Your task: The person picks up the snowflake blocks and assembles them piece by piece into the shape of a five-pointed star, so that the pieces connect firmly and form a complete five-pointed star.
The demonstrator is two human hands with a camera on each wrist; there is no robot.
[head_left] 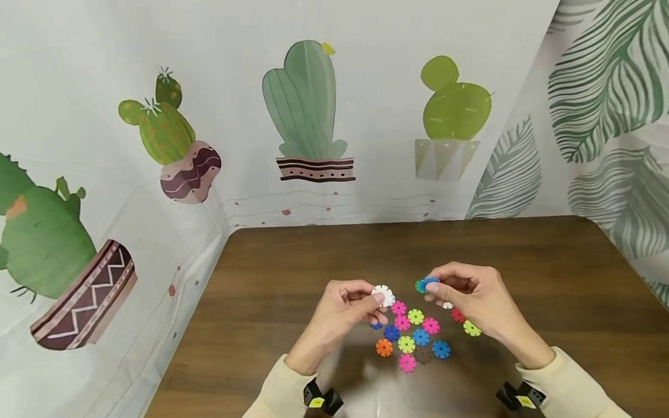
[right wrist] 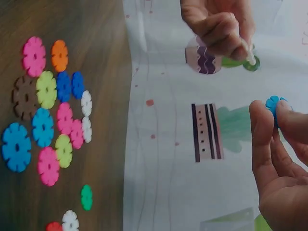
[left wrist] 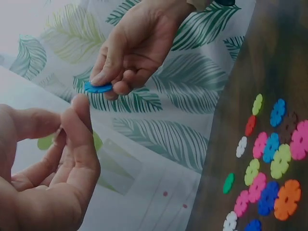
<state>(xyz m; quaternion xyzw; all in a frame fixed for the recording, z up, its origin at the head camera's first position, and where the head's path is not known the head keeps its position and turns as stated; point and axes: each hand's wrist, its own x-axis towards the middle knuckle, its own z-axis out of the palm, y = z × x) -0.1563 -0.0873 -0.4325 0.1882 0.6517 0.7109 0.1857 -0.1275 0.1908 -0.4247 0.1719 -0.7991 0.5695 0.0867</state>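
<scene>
My left hand [head_left: 349, 310] pinches a white notched plastic disc [head_left: 382, 295] between thumb and fingertips, its flat face toward the head camera. To the right, my right hand [head_left: 472, 293] pinches a blue notched disc [right wrist: 274, 104] by its edge. Both hands are raised over the table, a gap between them. In the left wrist view the left fingers hide the white disc. Below lie loose discs of the same kind, among them an orange disc [head_left: 384, 348], a brown disc [right wrist: 24, 97], a green disc [left wrist: 228, 183] and several pink, yellow-green and blue ones.
The discs lie flat on a dark brown wooden table [head_left: 291, 256] with rounded far corners. A red disc [head_left: 458, 315] and a yellow-green disc [head_left: 472, 328] are beside the right hand. Behind the table hangs a white cloth [head_left: 380, 104] printed with cacti and leaves.
</scene>
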